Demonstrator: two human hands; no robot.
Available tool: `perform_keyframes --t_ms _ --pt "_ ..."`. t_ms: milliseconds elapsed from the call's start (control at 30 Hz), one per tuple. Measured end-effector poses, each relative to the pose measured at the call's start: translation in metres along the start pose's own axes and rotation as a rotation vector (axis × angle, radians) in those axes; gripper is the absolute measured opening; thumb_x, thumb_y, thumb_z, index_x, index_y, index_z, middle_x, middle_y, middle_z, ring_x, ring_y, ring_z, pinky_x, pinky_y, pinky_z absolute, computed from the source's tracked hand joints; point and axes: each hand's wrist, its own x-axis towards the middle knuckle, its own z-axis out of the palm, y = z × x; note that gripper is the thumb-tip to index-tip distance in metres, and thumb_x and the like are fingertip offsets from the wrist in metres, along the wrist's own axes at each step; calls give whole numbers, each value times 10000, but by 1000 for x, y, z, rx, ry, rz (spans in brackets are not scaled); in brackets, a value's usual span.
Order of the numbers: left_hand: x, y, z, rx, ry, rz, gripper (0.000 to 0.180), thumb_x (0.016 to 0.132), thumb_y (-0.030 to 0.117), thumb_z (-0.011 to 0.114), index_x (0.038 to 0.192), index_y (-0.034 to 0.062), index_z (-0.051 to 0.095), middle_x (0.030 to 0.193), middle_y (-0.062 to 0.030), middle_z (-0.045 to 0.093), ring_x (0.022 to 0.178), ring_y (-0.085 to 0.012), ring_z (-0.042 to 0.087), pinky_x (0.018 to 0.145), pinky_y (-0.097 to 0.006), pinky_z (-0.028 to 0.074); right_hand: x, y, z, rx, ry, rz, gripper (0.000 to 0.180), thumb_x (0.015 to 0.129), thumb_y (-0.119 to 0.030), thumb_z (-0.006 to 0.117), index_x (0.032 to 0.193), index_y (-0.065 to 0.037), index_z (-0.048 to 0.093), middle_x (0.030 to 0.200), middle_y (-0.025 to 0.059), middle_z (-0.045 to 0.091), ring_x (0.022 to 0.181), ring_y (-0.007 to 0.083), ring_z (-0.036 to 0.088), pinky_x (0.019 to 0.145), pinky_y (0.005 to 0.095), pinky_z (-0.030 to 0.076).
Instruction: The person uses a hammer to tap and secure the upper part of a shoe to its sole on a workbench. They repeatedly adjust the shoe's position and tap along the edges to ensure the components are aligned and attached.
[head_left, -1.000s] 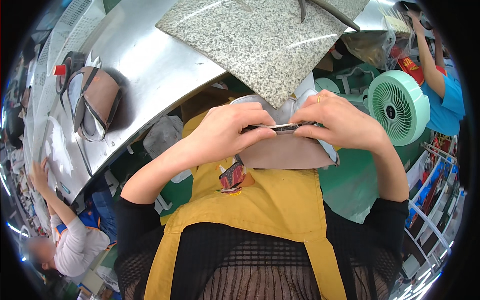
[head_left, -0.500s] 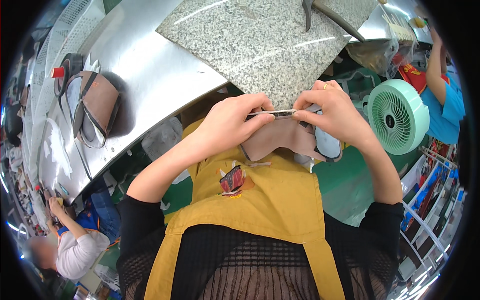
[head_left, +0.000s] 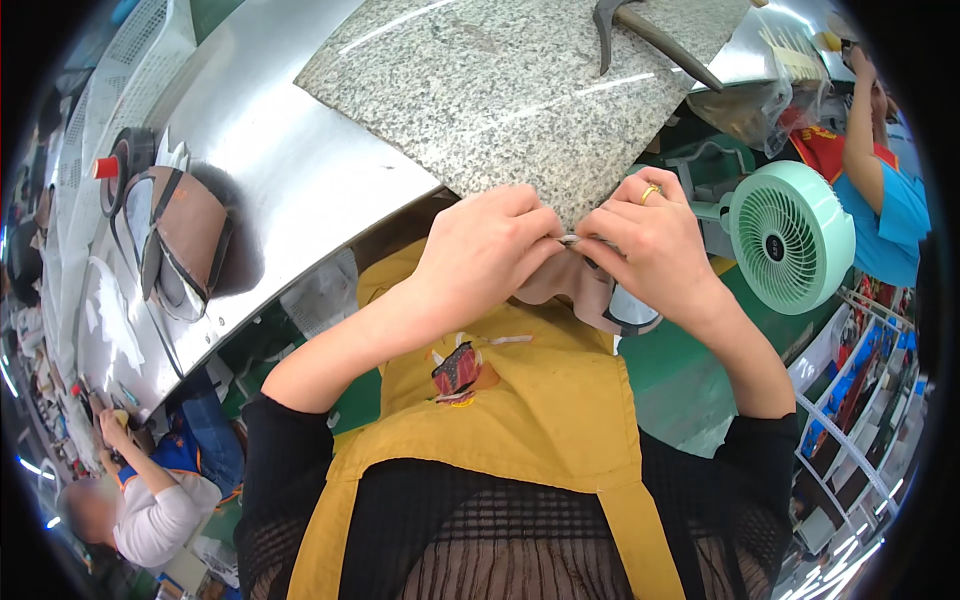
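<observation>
My left hand (head_left: 490, 255) and my right hand (head_left: 645, 240) meet fingertip to fingertip over a tan leather piece (head_left: 560, 285) with a grey lining and dark edge. Both hands pinch its upper edge, just below the near corner of a speckled granite slab (head_left: 510, 90). The piece hangs down against my yellow apron (head_left: 510, 400). Most of it is hidden behind my fingers.
The slab lies on a shiny metal bench (head_left: 270, 170). A hammer (head_left: 640, 30) rests on the slab's far end. A stack of brown leather pieces (head_left: 180, 240) sits at the bench's left. A green fan (head_left: 785, 235) stands right. Other people work at lower left and upper right.
Both hands have lifted the leather piece up toward the slab's corner and closed in together along its upper edge.
</observation>
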Motion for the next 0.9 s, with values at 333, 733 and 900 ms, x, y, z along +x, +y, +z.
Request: perform_keyframes --t_ms 333,733,900 --pt "17 -3 -1 -152 -81 -99 62 794 139 635 839 97 632 746 -49 553 678 -236 589 590 -332 478 3 8 -10 63 -57 95 62 764 -161 649 784 -111 617 775 1 575 812 176 551 876 362 364" --pt "20 -7 3 12 55 22 72 747 111 658 815 101 637 753 -31 551 686 -214 576 587 -332 477 10 12 6 -46 59 30 75 744 -123 636 783 -100 577 818 10 531 821 192 543 830 357 385" --pt "22 -7 9 24 55 14 67 738 99 655 801 102 631 739 -26 540 699 -210 572 575 -327 465 10 19 2 64 -7 72 75 746 -120 638 798 -105 586 820 10 542 829 198 546 829 354 388"
